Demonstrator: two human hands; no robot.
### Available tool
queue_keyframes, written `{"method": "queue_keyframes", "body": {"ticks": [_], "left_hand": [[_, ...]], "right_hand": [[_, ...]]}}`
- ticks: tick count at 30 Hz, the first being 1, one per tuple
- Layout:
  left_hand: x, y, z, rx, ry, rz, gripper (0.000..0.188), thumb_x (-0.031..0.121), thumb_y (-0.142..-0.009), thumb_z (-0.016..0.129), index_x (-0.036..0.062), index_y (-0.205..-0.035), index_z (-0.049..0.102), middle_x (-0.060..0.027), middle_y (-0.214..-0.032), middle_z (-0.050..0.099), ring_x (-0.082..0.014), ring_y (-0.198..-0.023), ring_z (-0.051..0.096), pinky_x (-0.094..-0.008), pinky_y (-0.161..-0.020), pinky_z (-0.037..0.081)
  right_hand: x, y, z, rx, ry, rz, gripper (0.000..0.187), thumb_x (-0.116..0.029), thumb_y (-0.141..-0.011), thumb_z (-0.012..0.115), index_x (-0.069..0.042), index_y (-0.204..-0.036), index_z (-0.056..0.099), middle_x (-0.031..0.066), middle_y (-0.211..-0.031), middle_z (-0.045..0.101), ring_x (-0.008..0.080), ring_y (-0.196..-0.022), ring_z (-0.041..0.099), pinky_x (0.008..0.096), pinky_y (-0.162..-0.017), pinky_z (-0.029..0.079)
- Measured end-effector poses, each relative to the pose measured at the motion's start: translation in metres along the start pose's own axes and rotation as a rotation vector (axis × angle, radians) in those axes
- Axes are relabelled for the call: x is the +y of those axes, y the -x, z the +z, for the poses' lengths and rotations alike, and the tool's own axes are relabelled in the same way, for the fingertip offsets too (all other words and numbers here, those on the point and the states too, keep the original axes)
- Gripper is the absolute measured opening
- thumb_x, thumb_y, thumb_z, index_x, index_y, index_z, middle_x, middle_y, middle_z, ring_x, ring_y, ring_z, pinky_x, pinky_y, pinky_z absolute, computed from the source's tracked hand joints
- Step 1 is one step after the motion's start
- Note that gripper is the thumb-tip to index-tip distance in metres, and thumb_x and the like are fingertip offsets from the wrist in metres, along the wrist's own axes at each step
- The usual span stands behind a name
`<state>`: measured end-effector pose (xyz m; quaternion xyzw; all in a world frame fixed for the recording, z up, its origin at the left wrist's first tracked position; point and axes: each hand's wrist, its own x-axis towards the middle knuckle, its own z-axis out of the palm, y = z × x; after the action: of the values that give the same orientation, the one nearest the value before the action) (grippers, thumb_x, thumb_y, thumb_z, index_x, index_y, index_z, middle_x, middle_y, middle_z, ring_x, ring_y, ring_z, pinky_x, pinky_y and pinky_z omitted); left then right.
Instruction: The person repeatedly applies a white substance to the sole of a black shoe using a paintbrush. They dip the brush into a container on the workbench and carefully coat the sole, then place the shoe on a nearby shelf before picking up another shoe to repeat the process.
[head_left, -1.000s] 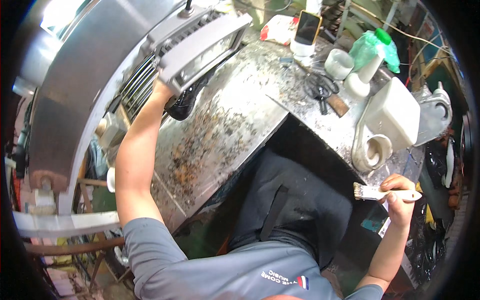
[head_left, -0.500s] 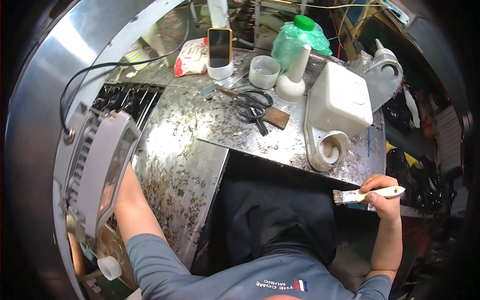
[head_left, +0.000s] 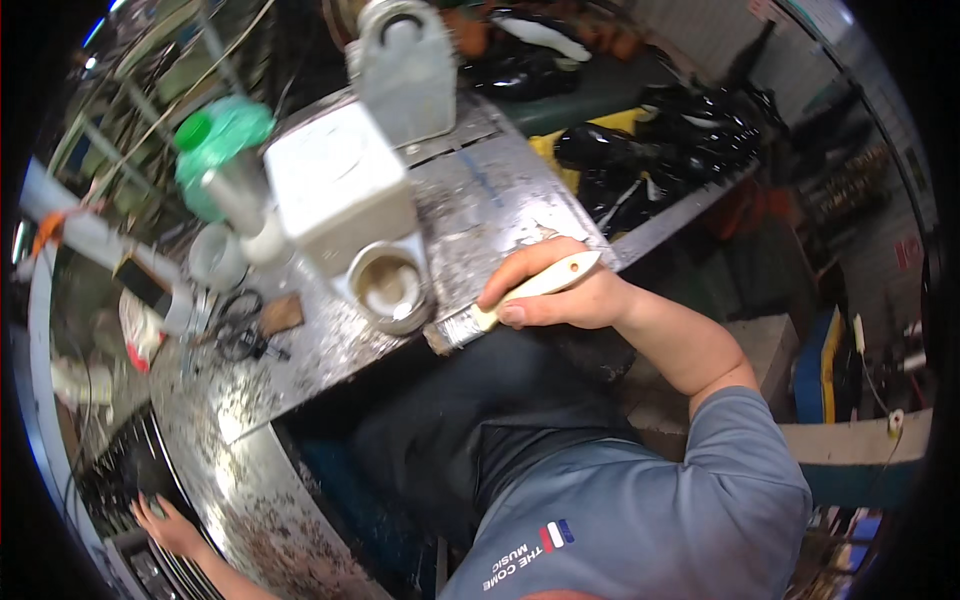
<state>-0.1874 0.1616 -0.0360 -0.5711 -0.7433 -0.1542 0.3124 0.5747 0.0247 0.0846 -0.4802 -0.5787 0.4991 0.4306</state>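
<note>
My right hand is closed round the pale handle of a flat paintbrush. The brush's bristles point left, just beside a round pot mouth with some pale stuff inside. This pot opens at the foot of a white plastic dispenser bottle standing on the stained metal table. At the lower left my left hand reaches over a dark rack with bars, fingers apart. Dark pieces lie under it, and contact with them is hard to make out.
Scissors, a brown scrap, a clear cup and a propped phone crowd the table's left side. Behind stand a green-capped bottle and a grey container. Glossy black pieces lie at the right.
My view has swung to the right. The brush has come from the table's right edge to beside the pot. My left hand, hidden behind the lamp before, now shows over the rack.
</note>
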Motion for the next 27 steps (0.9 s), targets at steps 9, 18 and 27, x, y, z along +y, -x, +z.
{"method": "queue_keyframes", "body": {"ticks": [9,18,27], "left_hand": [[0.132,0.081,-0.156,-0.006,0.186,0.339,0.03,0.012,-0.099,0.063,-0.0002,-0.127,0.068,-0.013,-0.152,0.054,-0.0355,-0.137,0.054,-0.0457,-0.11,0.045],[0.238,0.174,-0.256,-0.185,0.513,0.267,0.027,0.009,-0.08,0.075,0.0025,-0.107,0.074,-0.022,-0.136,0.063,-0.0411,-0.124,0.06,-0.0478,-0.105,0.047],[0.278,0.201,-0.291,-0.189,0.739,0.301,0.029,0.009,-0.075,0.082,0.0075,-0.103,0.075,-0.0157,-0.132,0.066,-0.035,-0.116,0.065,-0.0451,-0.098,0.052]], "right_hand": [[0.111,0.004,-0.167,0.941,0.527,-0.192,0.019,-0.022,-0.102,0.065,-0.008,-0.112,0.073,0.0086,-0.077,0.075,0.0168,-0.066,0.072,0.0299,-0.062,0.054],[0.182,-0.064,-0.228,0.85,1.355,0.23,0.074,-0.035,-0.069,0.09,-0.018,-0.134,0.061,0.0109,-0.126,0.068,0.0323,-0.117,0.064,0.0477,-0.099,0.054],[0.231,-0.057,-0.33,0.829,1.435,0.228,0.066,-0.023,-0.086,0.077,-0.015,-0.145,0.049,0.0204,-0.13,0.067,0.0415,-0.116,0.065,0.0505,-0.094,0.053]]}}
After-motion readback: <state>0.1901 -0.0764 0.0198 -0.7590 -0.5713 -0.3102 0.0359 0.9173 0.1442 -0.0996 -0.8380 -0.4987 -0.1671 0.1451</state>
